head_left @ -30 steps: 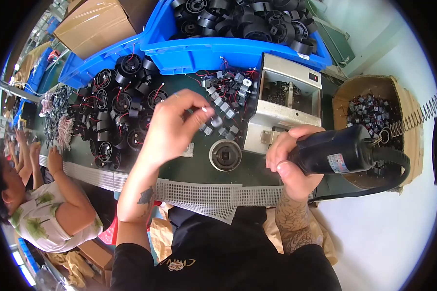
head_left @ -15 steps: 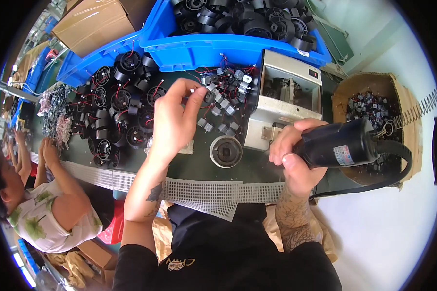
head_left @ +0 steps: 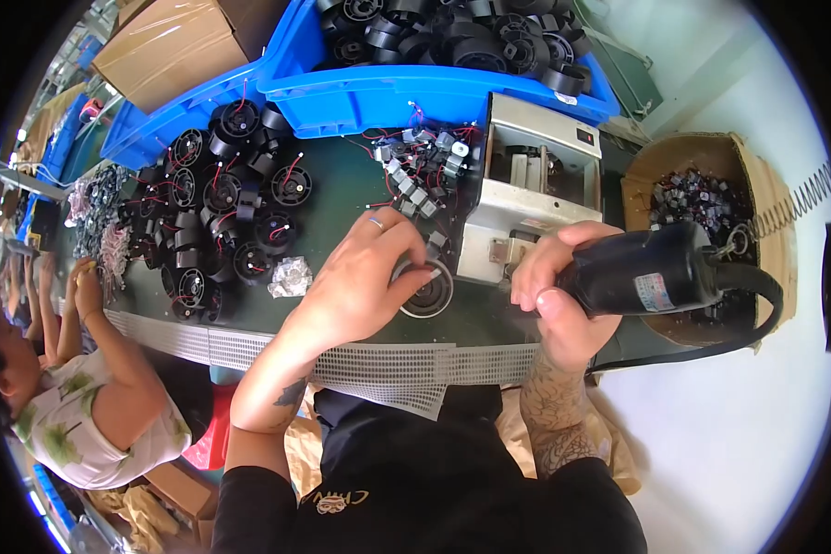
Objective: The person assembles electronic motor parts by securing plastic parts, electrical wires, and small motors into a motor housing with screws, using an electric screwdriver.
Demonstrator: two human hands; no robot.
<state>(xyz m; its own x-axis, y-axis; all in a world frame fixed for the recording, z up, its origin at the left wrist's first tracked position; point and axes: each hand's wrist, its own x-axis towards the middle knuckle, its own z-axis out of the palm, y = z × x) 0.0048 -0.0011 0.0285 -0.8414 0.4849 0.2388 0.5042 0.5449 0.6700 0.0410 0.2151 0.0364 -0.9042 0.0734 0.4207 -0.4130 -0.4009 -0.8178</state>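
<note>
My left hand [head_left: 365, 277] is closed over a round holder [head_left: 430, 300] with a pale rim, which sits on the green bench. Thumb and forefinger bend together at its upper left edge; whatever they pinch is hidden. My right hand [head_left: 563, 282] wraps round the front end of a black electric screwdriver [head_left: 628, 272], held sideways, its tip out of sight. A thick cable loops down from its rear, and a coiled spring [head_left: 794, 212] hooks onto that end. Behind the holder lies a pile of small grey motors [head_left: 415, 175] with red and black wires.
A metal machine [head_left: 526, 185] stands behind my hands. Right of it is a carton [head_left: 757, 157] of small parts. Black round housings [head_left: 222, 194] cover the bench at left, near crumpled foil [head_left: 290, 277]. Blue bins [head_left: 369, 102] stand behind. Another person [head_left: 102, 397] works at left.
My left hand has come down and nearer from beside the motor pile to the round holder. The crumpled foil it partly covered now shows. My right hand and screwdriver have hardly moved.
</note>
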